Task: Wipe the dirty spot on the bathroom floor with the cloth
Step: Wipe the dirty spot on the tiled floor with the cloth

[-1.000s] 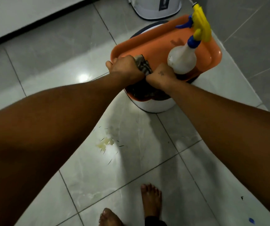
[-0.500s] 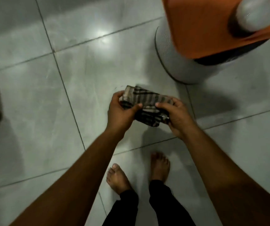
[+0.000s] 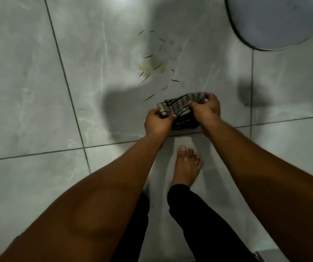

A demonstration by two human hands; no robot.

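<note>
Grey floor tiles (image 3: 29,91) are showing a yellowish dirty spot (image 3: 150,66) at upper centre — just below it, left hand (image 3: 156,121) and right hand (image 3: 206,108) are both gripping the bunched striped cloth (image 3: 182,110).

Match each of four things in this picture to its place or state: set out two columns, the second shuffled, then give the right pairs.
1. cloth
2. dirty spot
3. white bucket
4. bare foot

A. top right corner
B. yellowish, on the tile beyond the hands
C. gripped by left hand and right hand
D. on the floor between the forearms

Pairs: 1-C, 2-B, 3-A, 4-D
</note>
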